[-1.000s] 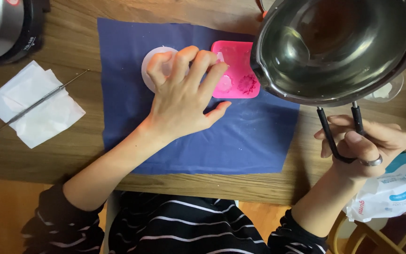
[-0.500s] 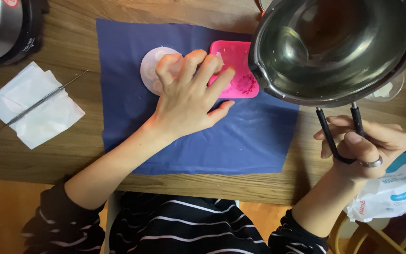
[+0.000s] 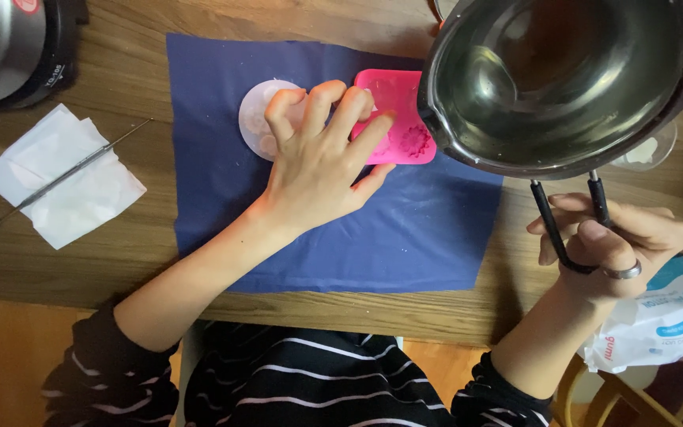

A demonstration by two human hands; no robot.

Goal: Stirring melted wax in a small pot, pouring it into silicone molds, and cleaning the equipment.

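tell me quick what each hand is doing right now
Left hand: open, fingers spread, resting on the pink mould.
Right hand: closed around the handle of the metal pot, holding it up above the table.

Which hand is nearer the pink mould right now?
Left. The left hand rests its fingertips on the pink mould; the right hand is off to the side, gripping the metal pot by its handle.

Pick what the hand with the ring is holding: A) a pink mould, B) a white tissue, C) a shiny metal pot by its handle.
C: the right hand grips the black wire handle of the metal pot, held above the table.
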